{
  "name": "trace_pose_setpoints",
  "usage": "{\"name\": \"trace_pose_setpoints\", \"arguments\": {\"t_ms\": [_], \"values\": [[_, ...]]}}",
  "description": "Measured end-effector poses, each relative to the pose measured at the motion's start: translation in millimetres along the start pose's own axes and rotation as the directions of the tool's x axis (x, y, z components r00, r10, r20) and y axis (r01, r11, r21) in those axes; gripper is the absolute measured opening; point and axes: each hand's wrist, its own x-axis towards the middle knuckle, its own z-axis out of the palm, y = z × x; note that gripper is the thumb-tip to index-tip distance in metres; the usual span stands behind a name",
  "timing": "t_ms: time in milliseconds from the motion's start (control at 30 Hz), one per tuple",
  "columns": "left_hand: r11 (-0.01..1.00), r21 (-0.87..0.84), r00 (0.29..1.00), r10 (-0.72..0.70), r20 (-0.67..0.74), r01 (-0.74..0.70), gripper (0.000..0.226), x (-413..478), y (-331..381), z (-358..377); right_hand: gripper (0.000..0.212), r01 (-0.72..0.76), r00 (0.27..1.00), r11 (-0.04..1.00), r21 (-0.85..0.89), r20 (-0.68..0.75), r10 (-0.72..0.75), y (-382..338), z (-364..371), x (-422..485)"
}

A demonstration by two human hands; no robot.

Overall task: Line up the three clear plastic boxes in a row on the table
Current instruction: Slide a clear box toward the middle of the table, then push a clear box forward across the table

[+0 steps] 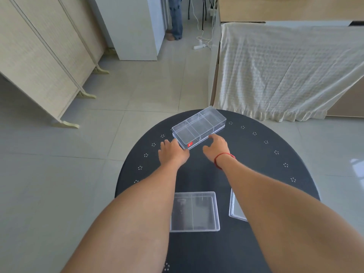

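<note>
Clear divided box (199,127), red sticker (190,144)

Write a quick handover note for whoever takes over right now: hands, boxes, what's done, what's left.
Left hand: open, fingers against the near left corner of the long divided box.
Right hand: open, fingertips at that box's near side; no firm grip visible.
Long box lies angled at the far side of the table.
Square box sits near centre; third box to its right, partly hidden by the right forearm.
Done: no row of three yet.
Left: bring the long box into line with them.
</note>
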Motion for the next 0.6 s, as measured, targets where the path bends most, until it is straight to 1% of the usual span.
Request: {"name": "trace_pose_setpoints", "arguments": {"t_ms": [100, 167, 267, 367, 467, 533, 600], "values": [[0.996, -0.080, 0.998, -0.038, 0.052, 0.042, 0.057, 30.9, 3.3, 3.9, 0.055, -0.022, 1.000, 1.000, 0.004, -0.011, 0.022, -2.8, 3.1, 33.7], [0.992, -0.113, 0.997, -0.046, 0.064, 0.053, 0.069, 47.3, 8.0, 7.6, 0.055, -0.025, 0.999, 0.999, -0.025, -0.026, 0.024, -2.0, 4.3, 54.6], [0.995, -0.093, 0.998, -0.033, 0.060, 0.039, 0.086, 64.5, 14.8, 13.0, 0.057, -0.015, 0.999, 0.995, -0.099, -0.042, 0.011, 0.5, 6.4, 78.2], [0.996, -0.082, 0.999, -0.024, 0.039, 0.027, 0.088, 73.4, 15.9, 19.1, 0.052, 0.046, 0.999, 0.975, -0.218, -0.001, -0.048, 3.9, 11.9, 89.2], [0.984, -0.172, 0.998, -0.041, 0.039, 0.047, 0.086, 76.4, 18.2, 23.4, 0.047, 0.073, 0.997, 0.957, -0.280, 0.024, -0.069, 7.0, 15.3, 90.8], [0.968, -0.236, 0.996, -0.067, 0.055, 0.078, 0.085, 76.4, 20.7, 22.9, 0.043, 0.064, 0.998, 0.948, -0.311, -0.004, -0.069, 5.6, 12.4, 87.8], [0.968, -0.235, 0.994, -0.078, 0.075, 0.093, 0.086, 74.6, 21.0, 21.0, 0.037, 0.049, 0.997, 0.945, -0.323, -0.046, -0.067, 2.1, 7.3, 83.8]]}}
